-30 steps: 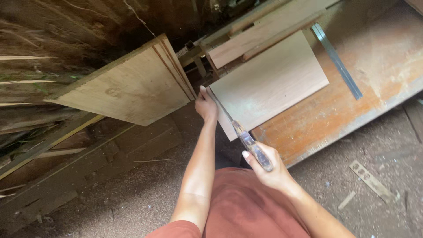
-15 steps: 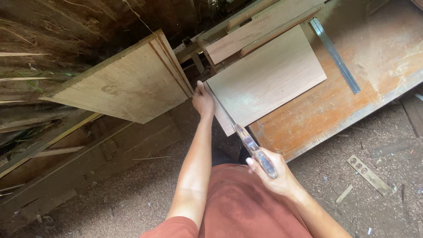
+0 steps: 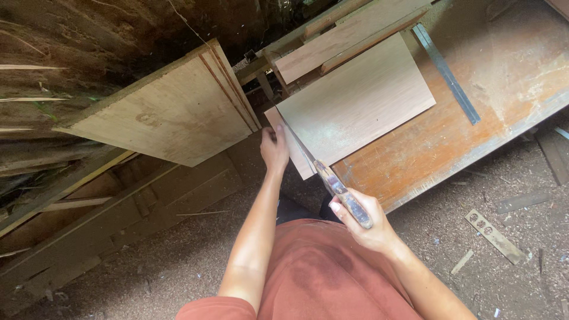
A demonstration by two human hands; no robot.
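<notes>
A handsaw (image 3: 332, 184) is gripped at its worn handle by the right hand (image 3: 361, 222), fingers clenched round it, and its blade is laid along the near left edge of a pale plywood panel (image 3: 361, 101). The overhanging strip of that panel is pinched by the left hand (image 3: 274, 148), thumb on top, just beside the blade. The panel is laid flat on an orange-brown workbench (image 3: 474, 136), its left corner projecting past the bench edge. A long metal ruler (image 3: 447, 74) is seen lying on the bench right of the panel, apart from it. Two planks (image 3: 349, 35) are stacked at the far side, touching the panel's far edge. To the left, a stack of large plywood sheets (image 3: 166, 115) is propped at a tilt, close to the left hand. The ground (image 3: 504, 195) is covered with sawdust, and a perforated wooden offcut (image 3: 495, 236) is seen lying on it at the right. Rough timber framing (image 3: 77, 237) is seen at the near left.
</notes>
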